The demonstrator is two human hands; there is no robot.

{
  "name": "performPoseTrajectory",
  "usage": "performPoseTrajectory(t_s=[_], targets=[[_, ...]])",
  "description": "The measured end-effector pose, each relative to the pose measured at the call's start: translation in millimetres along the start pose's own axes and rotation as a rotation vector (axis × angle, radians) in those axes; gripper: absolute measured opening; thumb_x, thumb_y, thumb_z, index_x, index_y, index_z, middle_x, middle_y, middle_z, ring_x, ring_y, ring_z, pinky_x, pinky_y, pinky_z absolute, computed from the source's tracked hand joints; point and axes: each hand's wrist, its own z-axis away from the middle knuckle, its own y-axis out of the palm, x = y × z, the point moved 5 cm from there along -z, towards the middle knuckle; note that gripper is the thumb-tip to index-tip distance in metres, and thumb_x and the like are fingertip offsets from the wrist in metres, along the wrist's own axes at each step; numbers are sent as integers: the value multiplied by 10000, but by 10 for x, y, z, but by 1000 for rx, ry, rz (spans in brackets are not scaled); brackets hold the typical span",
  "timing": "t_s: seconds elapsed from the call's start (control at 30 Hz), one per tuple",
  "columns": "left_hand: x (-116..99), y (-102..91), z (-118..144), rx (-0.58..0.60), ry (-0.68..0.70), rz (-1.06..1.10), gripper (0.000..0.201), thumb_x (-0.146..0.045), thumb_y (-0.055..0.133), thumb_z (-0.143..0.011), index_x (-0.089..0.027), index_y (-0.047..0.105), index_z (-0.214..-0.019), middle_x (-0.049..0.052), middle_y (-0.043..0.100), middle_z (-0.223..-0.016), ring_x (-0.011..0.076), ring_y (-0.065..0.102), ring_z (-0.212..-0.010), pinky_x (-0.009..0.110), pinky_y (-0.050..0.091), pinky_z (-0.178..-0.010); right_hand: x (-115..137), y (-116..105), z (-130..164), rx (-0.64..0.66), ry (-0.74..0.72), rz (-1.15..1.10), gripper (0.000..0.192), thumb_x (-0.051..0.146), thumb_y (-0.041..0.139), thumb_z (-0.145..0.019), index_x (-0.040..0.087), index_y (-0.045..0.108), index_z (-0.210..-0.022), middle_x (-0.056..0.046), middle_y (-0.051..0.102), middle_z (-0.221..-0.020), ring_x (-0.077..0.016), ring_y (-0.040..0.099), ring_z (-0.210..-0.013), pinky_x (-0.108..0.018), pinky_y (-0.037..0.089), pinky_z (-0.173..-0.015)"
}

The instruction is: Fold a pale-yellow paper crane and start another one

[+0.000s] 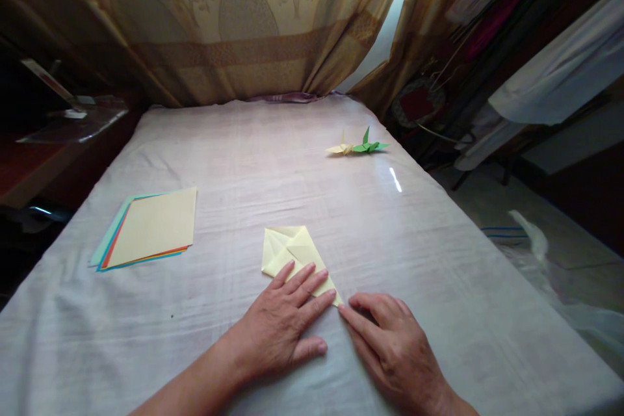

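At the far left a stack of coloured paper sheets [146,229] lies untouched on the white tablecloth [234,162]. My left hand [283,325] rests flat, fingers spread, pinning the half-folded pale yellow paper [291,251] near the table's front middle. My right hand [390,348], fingers together, presses a fingertip at the paper's lower point. A sharp crease, I judge, needs firm, even pressure. Two finished paper cranes [358,146] sit far right.

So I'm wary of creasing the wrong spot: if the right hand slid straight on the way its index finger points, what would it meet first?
Almost at once the folded yellow paper: the right hand points up-left at its near corner, beside the left hand fingers.
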Motion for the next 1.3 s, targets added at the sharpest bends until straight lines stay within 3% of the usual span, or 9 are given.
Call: performPoseTrajectory(t_s=[0.37, 0.73, 0.97, 1.3], targets=[[6, -12, -16, -37, 15, 9, 668, -626, 396, -943, -265, 324, -1500, 79, 285, -1583, 281, 242, -1460, 489, 107, -1203, -22, 39, 42, 42, 1, 32, 281, 172, 515, -907, 208, 678, -1133, -70, 673, -979, -183, 588, -894, -323, 453, -801], [8, -8, -26, 5, 9, -3, 659, -620, 402, -944, -269, 328, -1496, 86, 290, -1580, 286, 230, -1464, 504, 119, -1192, 5, 30, -9, 81, 0, 78, 250, 210, 519, -919, 231, 696, -1093, -77, 680, -1016, -191, 587, -924, -331, 448, -833], [2, -11, -21, -15, 14, -12, 679, -599, 445, -936, -265, 301, -1509, 82, 289, -1581, 279, 240, -1461, 485, 126, -1197, 32, 70, 18, 90, -132, 154, 295, 180, 519, -920, 217, 669, -1172, -63, 679, -1225, -221, 550, -1183, -367, 412, -938], [2, -11, -31, -7, 15, -8, 660, -591, 445, -938, -270, 317, -1502, 80, 283, -1584, 281, 242, -1460, 488, 106, -1196, 39, 31, 28, 103, -204, 161, 286, 187, 500, -935, 182, 668, -1166, -58, 695, -1202, -229, 587, -1148, -388, 427, -923]])
